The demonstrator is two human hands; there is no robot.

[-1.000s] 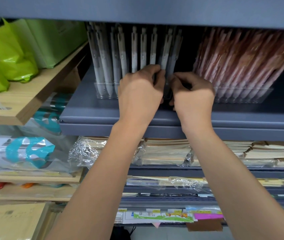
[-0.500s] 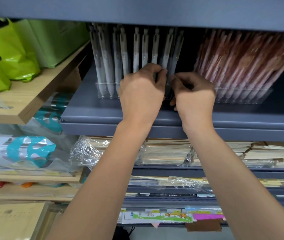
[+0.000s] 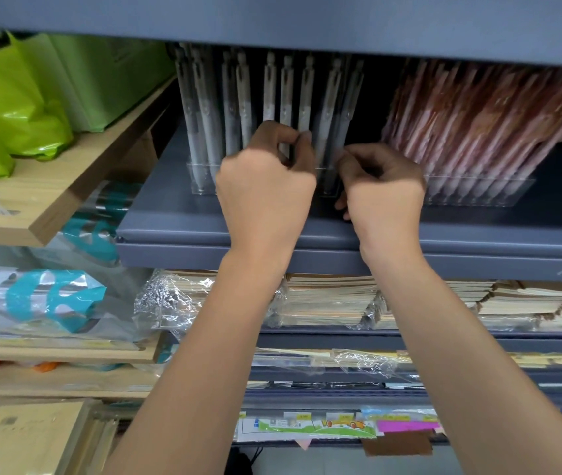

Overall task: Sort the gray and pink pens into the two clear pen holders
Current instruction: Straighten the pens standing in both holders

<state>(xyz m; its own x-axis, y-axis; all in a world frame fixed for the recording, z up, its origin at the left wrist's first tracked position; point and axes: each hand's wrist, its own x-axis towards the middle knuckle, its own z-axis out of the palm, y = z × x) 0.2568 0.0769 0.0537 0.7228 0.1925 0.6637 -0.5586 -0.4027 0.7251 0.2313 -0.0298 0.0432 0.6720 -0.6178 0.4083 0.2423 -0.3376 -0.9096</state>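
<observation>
The gray pens (image 3: pixel 245 108) stood upright, clicker ends up, in the left holder (image 3: pixel 200 180), a clear tray at the far side of a gray metal shelf (image 3: pixel 170 221). The pink pens (image 3: pixel 478 132) filled the right holder (image 3: pixel 478 193), just beside it on the same shelf, and all leaned to the right. Kept apart this way, each color could be read at a glance, and the sorting looked close to done.

The left hand (image 3: pixel 265 186) reached up to the middle of the gray row. Its thumb and forefinger were closed in a pinch on one gray pen (image 3: pixel 286 97) low on the barrel, probably to seat it straight in its slot. The right hand (image 3: pixel 384 193) sat at the right end of the left holder with its fingers curled in tight. Whether they gripped a pen, the holder's edge or nothing could not be told, as the knuckles hid the fingertips. It was likely there to steady that end while the other hand worked.

There were two holders and two hands. About nine gray pen tops showed in the row, though more may have stood behind them. The pink pens were too blurred and too tightly packed to count; they were clearly the larger bunch. No loose pen lay on the shelf in view.

To the near left, green bags (image 3: pixel 33 97) sat on a wooden shelf, and stacks of wrapped notebooks (image 3: pixel 327 299) lay on the level below.
</observation>
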